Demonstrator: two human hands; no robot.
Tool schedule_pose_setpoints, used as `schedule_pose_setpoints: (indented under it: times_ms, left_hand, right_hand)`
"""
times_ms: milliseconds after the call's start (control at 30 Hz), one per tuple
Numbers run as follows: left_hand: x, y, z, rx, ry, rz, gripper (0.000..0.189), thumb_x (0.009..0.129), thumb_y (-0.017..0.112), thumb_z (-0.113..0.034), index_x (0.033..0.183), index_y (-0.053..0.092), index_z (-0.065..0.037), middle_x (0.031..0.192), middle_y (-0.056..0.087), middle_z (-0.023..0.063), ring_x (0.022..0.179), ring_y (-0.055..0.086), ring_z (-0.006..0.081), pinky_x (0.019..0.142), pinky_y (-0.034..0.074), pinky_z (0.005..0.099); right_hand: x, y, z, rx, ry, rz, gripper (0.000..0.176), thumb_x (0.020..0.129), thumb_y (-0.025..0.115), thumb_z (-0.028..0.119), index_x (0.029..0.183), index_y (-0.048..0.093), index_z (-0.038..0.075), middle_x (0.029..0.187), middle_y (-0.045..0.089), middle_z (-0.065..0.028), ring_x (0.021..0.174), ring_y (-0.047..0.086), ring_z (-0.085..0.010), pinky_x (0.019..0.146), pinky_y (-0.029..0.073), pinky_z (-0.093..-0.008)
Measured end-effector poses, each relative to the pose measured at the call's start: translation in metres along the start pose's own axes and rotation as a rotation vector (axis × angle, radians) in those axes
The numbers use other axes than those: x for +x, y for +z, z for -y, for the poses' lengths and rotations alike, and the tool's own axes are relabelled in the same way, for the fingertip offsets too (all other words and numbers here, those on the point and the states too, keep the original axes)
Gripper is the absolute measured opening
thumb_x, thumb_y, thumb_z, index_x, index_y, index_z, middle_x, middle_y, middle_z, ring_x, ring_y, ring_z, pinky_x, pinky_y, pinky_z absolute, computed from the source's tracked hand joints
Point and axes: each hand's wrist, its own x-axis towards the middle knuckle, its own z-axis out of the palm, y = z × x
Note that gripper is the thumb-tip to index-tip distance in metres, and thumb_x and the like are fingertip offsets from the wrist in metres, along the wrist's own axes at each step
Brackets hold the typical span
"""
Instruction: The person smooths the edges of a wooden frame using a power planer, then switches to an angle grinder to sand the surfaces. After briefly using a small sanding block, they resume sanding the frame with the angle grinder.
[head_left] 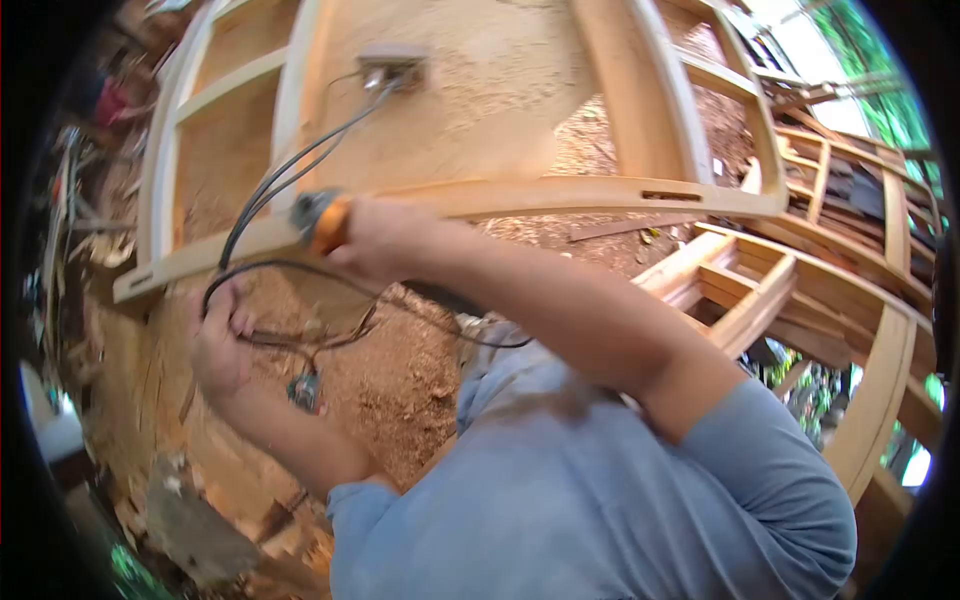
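My left hand [222,345] is closed around a loop of black cable [262,268] below the front rail of a wooden frame. Two strands of that cable rise to a socket box [392,68] on the wooden panel. My right hand [385,240] grips an orange and grey power tool [328,222], its grey end toward the left, just over the rail. Motion blur and my hand hide its exact kind. A dark part of it shows under my wrist, and cable trails behind it toward my shirt.
The pale wooden frame [560,196] spans the view ahead. Wood shavings [410,370] cover the ground below, near a small teal object [304,388]. More wooden frames [760,290] lie at the right. Scrap boards [195,520] lie at lower left.
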Motion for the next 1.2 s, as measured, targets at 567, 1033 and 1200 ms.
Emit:
schedule_pose_setpoints:
  times_ms: [567, 1033, 1200]
  left_hand:
    - [-0.010, 0.013, 0.039, 0.045, -0.040, 0.153, 0.004, 0.099, 0.055, -0.005, 0.095, 0.056, -0.005, 0.082, 0.060, 0.0049, 0.055, 0.041, 0.0064, 0.051, 0.035, 0.0215]
    - [-0.012, 0.015, 0.032, -0.001, 0.014, 0.093, 0.008, 0.097, 0.058, -0.002, 0.104, 0.061, -0.001, 0.088, 0.065, 0.0086, 0.059, 0.044, 0.0067, 0.054, 0.035, 0.0226]
    - [-0.014, 0.023, 0.030, 0.088, 0.064, 0.086, 0.004, 0.095, 0.060, -0.003, 0.099, 0.061, -0.002, 0.089, 0.066, 0.0083, 0.059, 0.044, 0.0061, 0.053, 0.034, 0.0223]
  right_hand:
    - [-0.206, -0.107, -0.201, 0.322, 0.536, -0.648, 0.036, 0.088, 0.067, 0.032, 0.109, 0.066, 0.002, 0.079, 0.065, -0.0056, 0.070, 0.061, -0.0156, 0.066, 0.050, -0.0331]
    - [-0.191, -0.068, -0.164, 0.304, 0.380, -0.550, 0.044, 0.090, 0.065, 0.032, 0.118, 0.061, -0.002, 0.099, 0.068, -0.0134, 0.089, 0.065, -0.0214, 0.081, 0.051, -0.0352]
    - [-0.097, -0.040, -0.056, 0.131, 0.212, -0.191, 0.048, 0.089, 0.061, 0.034, 0.120, 0.059, -0.003, 0.107, 0.068, -0.0252, 0.100, 0.068, -0.0392, 0.089, 0.053, -0.0445]
